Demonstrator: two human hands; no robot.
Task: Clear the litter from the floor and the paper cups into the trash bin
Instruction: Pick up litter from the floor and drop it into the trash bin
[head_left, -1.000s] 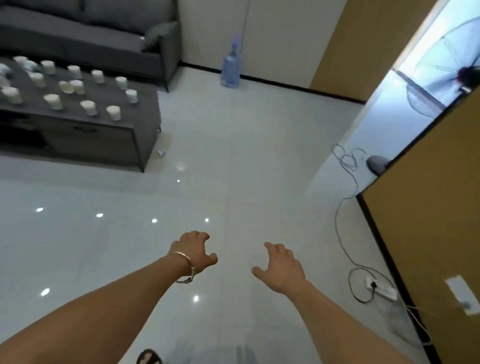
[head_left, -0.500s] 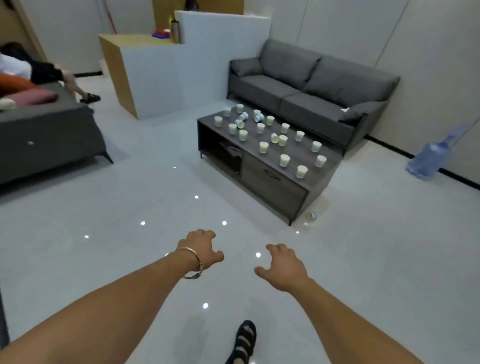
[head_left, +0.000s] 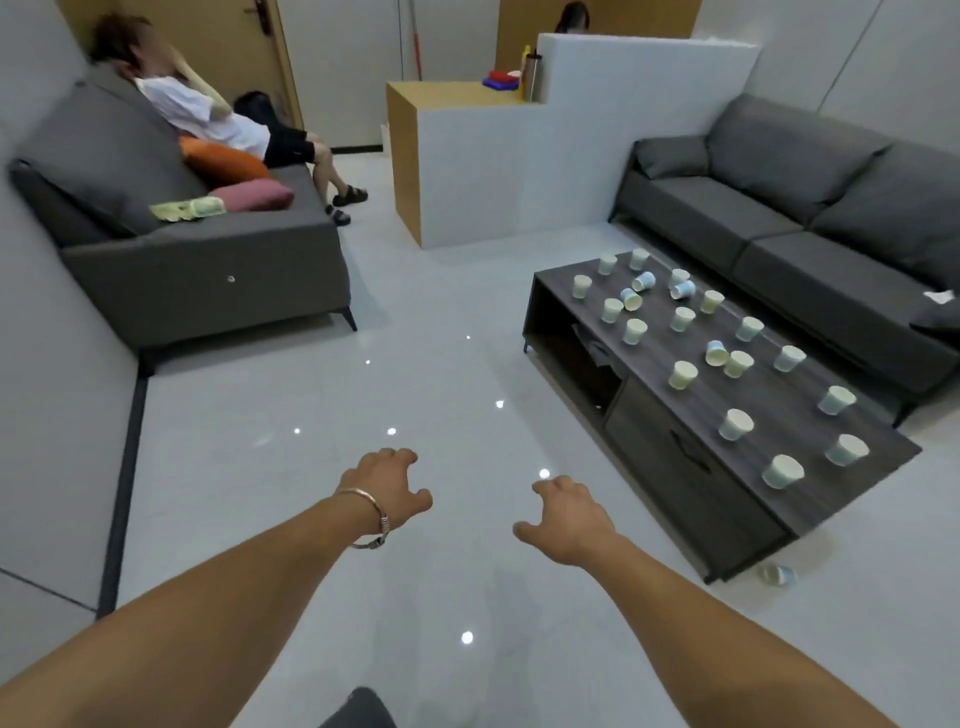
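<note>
Head view: the left hand (head_left: 387, 486) and right hand (head_left: 569, 517) reach forward over the glossy grey tiled floor (head_left: 291, 483), fingers loosely curled, holding nothing. White paper cups (head_left: 683, 375) stand on the dark wooden coffee table (head_left: 691, 470), well right of the hands. One toppled cup (head_left: 777, 574) lies on the floor by the table's near corner, blurred.
</note>
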